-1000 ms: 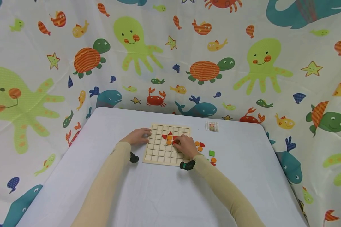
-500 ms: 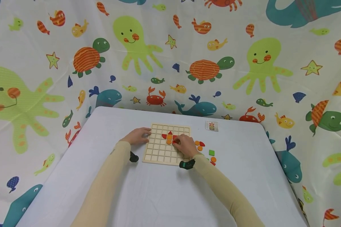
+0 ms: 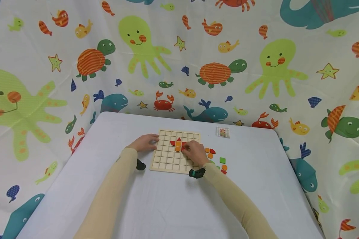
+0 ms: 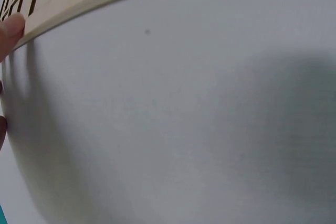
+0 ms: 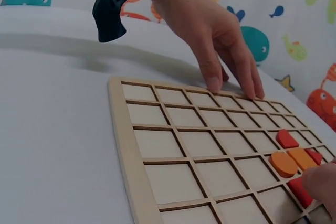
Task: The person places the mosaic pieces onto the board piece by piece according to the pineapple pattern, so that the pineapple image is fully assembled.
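My left hand point(image 3: 144, 143) rests at the left edge of the wooden grid board point(image 3: 167, 160); in the left wrist view a fingertip point(image 4: 11, 29) touches the board's rim. At the board's upper middle, my right hand point(image 3: 195, 152) pinches a red piece point(image 5: 300, 191), partly hidden by its fingers. In the right wrist view one fingertip point(image 5: 322, 182) covers part of that piece. Beside it lie an orange square point(image 3: 178, 144), an orange round piece point(image 3: 178, 149), a red triangle point(image 3: 179, 139) and a red rounded piece point(image 3: 173, 143).
Right of the board lie loose pieces: orange rounds point(image 3: 210, 155), a red piece point(image 3: 212, 151) and a green square point(image 3: 222, 160). A small picture card with a grid point(image 3: 222, 132) sits behind them. The white table point(image 3: 167, 205) meets a printed cloth backdrop point(image 3: 179, 66).
Both hands keep nearly the same place. Slightly more of the loose pieces shows beside the right wrist.
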A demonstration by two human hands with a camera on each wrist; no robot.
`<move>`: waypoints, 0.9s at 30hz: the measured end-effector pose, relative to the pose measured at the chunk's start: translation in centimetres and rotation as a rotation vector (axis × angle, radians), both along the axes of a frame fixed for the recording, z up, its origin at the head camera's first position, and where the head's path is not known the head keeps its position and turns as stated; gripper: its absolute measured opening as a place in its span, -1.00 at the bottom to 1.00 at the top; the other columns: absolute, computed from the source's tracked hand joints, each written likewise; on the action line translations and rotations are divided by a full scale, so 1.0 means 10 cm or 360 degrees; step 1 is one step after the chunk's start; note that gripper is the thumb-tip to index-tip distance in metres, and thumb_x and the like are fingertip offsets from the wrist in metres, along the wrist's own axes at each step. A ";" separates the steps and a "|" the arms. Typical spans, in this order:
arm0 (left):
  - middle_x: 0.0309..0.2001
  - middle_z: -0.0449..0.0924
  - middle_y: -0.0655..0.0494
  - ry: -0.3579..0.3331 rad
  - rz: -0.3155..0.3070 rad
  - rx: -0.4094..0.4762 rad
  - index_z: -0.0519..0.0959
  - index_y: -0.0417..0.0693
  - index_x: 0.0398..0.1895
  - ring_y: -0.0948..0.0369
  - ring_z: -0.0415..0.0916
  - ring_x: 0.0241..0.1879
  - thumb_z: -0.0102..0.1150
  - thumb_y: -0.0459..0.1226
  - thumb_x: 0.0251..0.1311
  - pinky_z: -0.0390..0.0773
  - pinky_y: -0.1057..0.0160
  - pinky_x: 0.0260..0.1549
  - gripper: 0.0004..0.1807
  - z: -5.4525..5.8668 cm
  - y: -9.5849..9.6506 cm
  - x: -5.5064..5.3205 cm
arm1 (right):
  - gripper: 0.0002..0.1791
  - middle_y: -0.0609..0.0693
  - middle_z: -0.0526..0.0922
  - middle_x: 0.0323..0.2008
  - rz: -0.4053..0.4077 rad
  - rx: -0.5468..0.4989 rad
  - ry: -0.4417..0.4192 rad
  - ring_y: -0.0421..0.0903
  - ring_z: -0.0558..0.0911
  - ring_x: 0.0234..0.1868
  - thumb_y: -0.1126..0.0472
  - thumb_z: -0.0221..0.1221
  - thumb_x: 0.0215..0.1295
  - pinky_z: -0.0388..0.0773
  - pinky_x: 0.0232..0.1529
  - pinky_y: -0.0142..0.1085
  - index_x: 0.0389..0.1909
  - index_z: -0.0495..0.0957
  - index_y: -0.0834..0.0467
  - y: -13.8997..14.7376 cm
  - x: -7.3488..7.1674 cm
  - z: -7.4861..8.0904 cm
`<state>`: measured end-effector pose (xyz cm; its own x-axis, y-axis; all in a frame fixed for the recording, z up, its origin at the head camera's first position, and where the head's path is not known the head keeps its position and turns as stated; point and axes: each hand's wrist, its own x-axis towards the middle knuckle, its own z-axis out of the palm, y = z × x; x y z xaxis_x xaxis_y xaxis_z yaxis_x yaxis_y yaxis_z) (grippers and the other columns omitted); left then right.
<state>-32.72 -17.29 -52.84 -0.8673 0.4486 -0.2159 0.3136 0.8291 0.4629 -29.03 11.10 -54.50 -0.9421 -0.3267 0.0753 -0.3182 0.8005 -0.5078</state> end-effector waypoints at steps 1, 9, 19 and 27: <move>0.43 0.26 -0.06 0.0001 -0.0001 -0.0001 0.48 -0.20 0.27 -0.07 0.09 0.45 0.28 -0.24 0.24 0.12 -0.05 0.44 -0.46 -0.01 0.00 0.00 | -0.73 -0.02 0.65 -0.21 -0.0022 -0.0036 -0.0014 -0.09 0.54 -0.21 0.09 0.29 0.29 0.55 -0.05 -0.19 -0.09 0.69 0.16 0.02 0.00 0.01; 0.43 0.26 -0.03 -0.0018 0.0028 0.0003 0.49 -0.18 0.28 -0.05 0.09 0.45 0.29 -0.22 0.24 0.12 -0.04 0.44 -0.46 0.00 0.02 0.00 | -0.62 0.10 0.60 -0.09 -0.0157 -0.0284 -0.0030 0.02 0.56 -0.09 0.13 0.23 0.34 0.62 -0.01 -0.10 0.07 0.59 0.26 0.44 -0.02 0.06; 0.44 0.25 -0.04 -0.0027 0.0029 0.0003 0.49 -0.18 0.28 -0.05 0.07 0.46 0.29 -0.22 0.24 0.10 -0.04 0.45 -0.46 -0.01 0.01 0.00 | -0.48 0.15 0.53 0.13 -0.0144 -0.0117 -0.0249 0.10 0.52 0.11 0.08 0.21 0.36 0.52 0.20 0.00 0.26 0.46 0.24 1.20 -0.03 0.06; 0.43 0.26 -0.03 -0.0019 0.0013 0.0004 0.49 -0.18 0.28 -0.04 0.08 0.46 0.30 -0.21 0.24 0.10 -0.04 0.45 -0.45 -0.04 -0.01 -0.03 | -0.53 0.08 0.56 0.03 0.0002 0.0041 -0.0333 0.02 0.50 0.03 0.13 0.26 0.31 0.53 0.18 -0.02 0.20 0.53 0.20 1.43 -0.02 0.02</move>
<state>-33.03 -17.40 -53.27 -0.8683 0.4421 -0.2251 0.3014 0.8305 0.4684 -29.23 25.38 -54.30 -0.9358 -0.3275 -0.1302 -0.2092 0.8135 -0.5426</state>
